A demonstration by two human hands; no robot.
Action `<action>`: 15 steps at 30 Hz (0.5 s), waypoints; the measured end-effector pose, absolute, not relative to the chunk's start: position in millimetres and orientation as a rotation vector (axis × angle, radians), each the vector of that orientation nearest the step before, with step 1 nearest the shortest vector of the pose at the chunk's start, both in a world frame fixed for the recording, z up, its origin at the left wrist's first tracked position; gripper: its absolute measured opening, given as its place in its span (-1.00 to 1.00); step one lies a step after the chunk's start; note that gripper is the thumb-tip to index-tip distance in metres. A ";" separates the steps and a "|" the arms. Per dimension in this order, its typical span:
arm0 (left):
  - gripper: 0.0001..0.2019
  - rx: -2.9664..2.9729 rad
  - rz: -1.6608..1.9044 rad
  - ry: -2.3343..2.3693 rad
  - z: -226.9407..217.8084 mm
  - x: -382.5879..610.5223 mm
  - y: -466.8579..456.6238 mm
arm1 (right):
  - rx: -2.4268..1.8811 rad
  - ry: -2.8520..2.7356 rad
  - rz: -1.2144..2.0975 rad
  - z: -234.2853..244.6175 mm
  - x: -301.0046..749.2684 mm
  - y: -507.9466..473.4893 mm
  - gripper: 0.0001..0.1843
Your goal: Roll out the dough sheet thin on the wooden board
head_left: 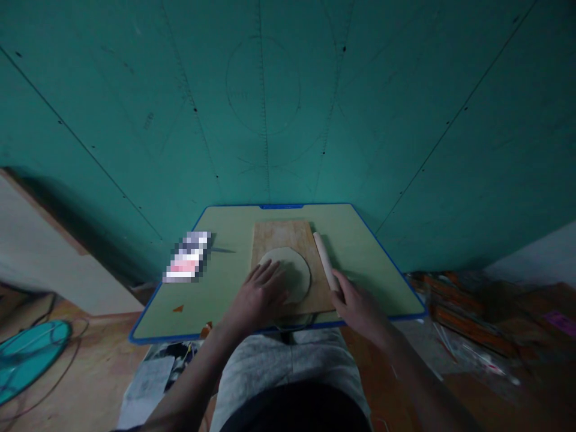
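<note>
A wooden board (281,233) lies on a low green table with a blue rim (364,240). On the board rests a flat round disc of pale dough (294,267). My left hand (258,297) lies flat on the near left part of the disc, fingers stretched out. My right hand (357,303) is closed round the near end of a wooden rolling pin (324,258), which lies along the board's right edge, pointing away from me.
A pixelated packet (188,257) sits at the table's left, with a small orange scrap (179,308) nearer the front. A teal wall (288,96) rises behind. A teal fan guard (27,354) lies on the floor left; papers and clutter (468,327) lie right.
</note>
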State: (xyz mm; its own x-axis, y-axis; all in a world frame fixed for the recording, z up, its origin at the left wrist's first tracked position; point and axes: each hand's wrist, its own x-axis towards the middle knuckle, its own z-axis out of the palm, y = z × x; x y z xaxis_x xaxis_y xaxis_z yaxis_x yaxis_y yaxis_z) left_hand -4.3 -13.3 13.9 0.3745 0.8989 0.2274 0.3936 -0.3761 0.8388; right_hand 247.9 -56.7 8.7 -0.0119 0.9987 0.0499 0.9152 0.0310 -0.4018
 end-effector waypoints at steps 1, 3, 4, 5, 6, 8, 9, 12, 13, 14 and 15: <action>-0.56 1.988 0.897 1.119 11.0 -1.7 -9.6 | -1.948 -2.002 0.344 8.1 245.3 -57.5 -0.47; -0.49 2.054 0.867 1.133 8.4 3.1 -3.8 | -1.938 -2.007 0.316 7.2 241.1 -58.8 -0.45; -0.46 2.084 0.845 1.138 8.1 5.5 -1.7 | -1.939 -2.009 0.314 6.9 239.7 -59.1 -0.44; -0.43 2.108 0.824 1.142 8.1 8.0 -0.3 | -1.946 -2.010 0.318 6.5 239.0 -59.3 -0.43; -0.42 2.128 0.802 1.144 7.9 10.8 0.5 | -1.957 -2.011 0.322 6.1 238.7 -59.4 -0.43; -0.42 2.138 0.786 1.154 6.4 17.3 0.2 | -1.971 -2.016 0.318 4.6 239.1 -59.4 -0.44; -0.43 2.114 0.807 1.164 5.0 21.3 -0.6 | -1.971 -2.016 0.312 3.6 239.4 -59.4 -0.44; -0.47 2.043 0.902 1.233 0.2 35.8 -4.1 | -1.956 -1.999 0.313 1.1 239.8 -59.6 -0.43; -0.48 2.049 0.920 1.266 -1.0 41.0 -5.2 | -1.951 -1.986 0.326 0.8 239.7 -59.5 -0.43; -0.49 2.081 0.921 1.308 -1.6 46.1 -6.3 | -1.948 -1.972 0.348 0.7 239.7 -59.3 -0.43; -0.49 2.143 0.897 1.359 -1.6 50.5 -7.5 | -1.944 -1.953 0.380 0.8 240.0 -59.0 -0.42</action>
